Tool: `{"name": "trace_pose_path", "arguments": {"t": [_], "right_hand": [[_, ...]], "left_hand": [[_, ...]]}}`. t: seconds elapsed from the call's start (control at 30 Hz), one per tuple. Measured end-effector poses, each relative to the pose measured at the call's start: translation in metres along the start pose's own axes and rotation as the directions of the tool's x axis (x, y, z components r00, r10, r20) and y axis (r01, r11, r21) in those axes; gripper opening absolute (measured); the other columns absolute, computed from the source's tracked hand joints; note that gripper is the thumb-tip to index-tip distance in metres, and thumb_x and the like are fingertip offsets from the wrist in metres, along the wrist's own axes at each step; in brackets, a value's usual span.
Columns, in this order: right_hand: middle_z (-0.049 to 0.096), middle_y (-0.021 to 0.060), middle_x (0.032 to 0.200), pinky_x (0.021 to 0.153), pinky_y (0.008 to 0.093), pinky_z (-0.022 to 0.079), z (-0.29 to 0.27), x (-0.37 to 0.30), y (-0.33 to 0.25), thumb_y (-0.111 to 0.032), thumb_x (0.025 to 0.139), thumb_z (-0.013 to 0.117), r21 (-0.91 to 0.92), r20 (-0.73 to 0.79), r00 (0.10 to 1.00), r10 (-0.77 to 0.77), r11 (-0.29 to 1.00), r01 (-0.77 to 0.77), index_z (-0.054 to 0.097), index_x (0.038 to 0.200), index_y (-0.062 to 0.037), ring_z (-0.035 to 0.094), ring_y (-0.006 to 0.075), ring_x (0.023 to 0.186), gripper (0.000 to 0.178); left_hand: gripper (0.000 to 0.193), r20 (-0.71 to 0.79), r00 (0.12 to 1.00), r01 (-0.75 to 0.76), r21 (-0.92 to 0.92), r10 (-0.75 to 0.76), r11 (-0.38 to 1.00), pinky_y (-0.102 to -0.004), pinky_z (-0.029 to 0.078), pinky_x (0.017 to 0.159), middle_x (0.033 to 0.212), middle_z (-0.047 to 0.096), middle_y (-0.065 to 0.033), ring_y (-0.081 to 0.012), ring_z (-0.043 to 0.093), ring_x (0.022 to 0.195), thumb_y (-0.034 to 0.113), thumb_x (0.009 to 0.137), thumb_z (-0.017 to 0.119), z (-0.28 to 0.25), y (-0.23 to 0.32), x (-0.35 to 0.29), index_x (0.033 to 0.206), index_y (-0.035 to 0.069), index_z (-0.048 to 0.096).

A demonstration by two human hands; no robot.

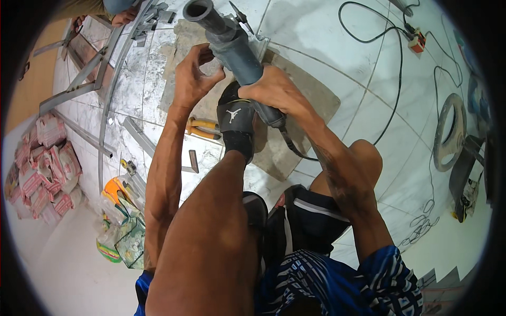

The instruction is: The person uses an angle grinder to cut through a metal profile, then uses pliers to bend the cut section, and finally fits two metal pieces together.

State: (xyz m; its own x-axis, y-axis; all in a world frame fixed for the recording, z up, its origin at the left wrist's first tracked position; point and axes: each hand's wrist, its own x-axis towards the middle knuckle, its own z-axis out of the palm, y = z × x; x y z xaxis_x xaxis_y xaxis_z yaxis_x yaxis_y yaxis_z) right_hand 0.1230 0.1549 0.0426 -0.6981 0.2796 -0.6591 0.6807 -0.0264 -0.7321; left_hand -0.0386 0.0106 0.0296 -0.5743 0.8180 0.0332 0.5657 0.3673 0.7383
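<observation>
My right hand (pixel 271 90) is wrapped round the grey body of a corded power tool (pixel 237 55) that looks like an angle grinder. It is tilted over my foot, and a dark tube with an open round end (pixel 199 9) sticks up at its far end. My left hand (pixel 194 76) is at the tool's left side, thumb and fingers curled toward each other. Something pale shows between them, but the tool hides the fingertips. A shiny metal piece (pixel 262 46) peeks out behind the tool. My sandalled foot (pixel 232 116) is below it, on a worn board (pixel 311 100).
Orange-handled pliers (pixel 203 128) and a metal offcut (pixel 194 160) lie left of my foot. Metal strips (pixel 79 97) and another person's hand (pixel 124 17) are upper left. Pink-and-white packs (pixel 50 163) are piled left. The black cord (pixel 399 79) loops right toward an orange socket box (pixel 417 42).
</observation>
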Motion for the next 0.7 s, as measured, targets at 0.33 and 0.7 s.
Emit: {"name": "trace_pose_path", "arguments": {"t": [0.33, 0.7], "right_hand": [[0.063, 0.0095, 0.072, 0.064, 0.0351, 0.049, 0.018, 0.006, 0.003, -0.026, 0.063, 0.073, 0.004, 0.004, 1.000, -0.020, 1.000, 0.020, 0.065, 0.081, 0.0014, 0.060, 0.0206, 0.065, 0.034], [0.070, 0.0234, 0.083, 0.071, 0.0380, 0.055, 0.017, 0.016, 0.014, -0.032, 0.061, 0.076, -0.163, -0.053, 0.997, -0.051, 0.986, 0.042, 0.070, 0.087, 0.0079, 0.071, 0.0328, 0.079, 0.048]], "left_hand": [[0.038, -0.069, 0.979, 0.199, 0.088, -0.194, 0.976, -0.0322, 0.056, 0.080, 0.096, 0.073, -0.0177, -0.0225, 0.072, 0.088, 0.015, 0.088, 0.069, 0.011, -0.006, -0.023, 0.117, -0.006, 0.056], [0.034, 0.211, 0.763, 0.605, -0.565, -0.611, 0.561, -0.0308, 0.048, 0.061, 0.073, 0.064, -0.0039, -0.0139, 0.059, 0.062, 0.031, 0.091, 0.067, 0.064, 0.016, -0.014, 0.083, -0.002, 0.066]]}}
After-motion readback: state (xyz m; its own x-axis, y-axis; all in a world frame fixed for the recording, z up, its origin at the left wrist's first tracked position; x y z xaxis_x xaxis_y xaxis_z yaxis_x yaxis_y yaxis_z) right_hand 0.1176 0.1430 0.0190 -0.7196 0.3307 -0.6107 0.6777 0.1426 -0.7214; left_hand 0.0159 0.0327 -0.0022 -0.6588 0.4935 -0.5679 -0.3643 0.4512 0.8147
